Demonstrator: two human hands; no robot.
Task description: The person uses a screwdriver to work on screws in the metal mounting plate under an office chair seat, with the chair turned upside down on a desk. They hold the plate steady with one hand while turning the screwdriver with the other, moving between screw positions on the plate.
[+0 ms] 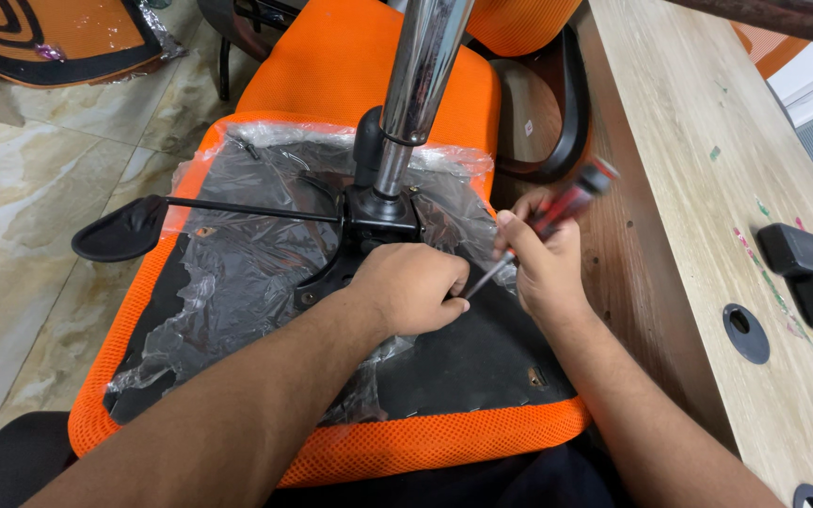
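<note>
Right hand (546,268) grips screwdriver (538,235), centre frame; left hand (409,287) closed, pressing the seat's mechanism plate (331,273). Risk: tip slipping, jabbing left fingers.

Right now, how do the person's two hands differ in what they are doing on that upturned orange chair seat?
The left hand rests fist-like on the black mechanism plate, holding no tool; the right hand grips a red-and-black screwdriver. The left lies flat and low; the right is raised, angling the screwdriver's tip down towards the left hand. Both are bare and work over the seat underside.
</note>
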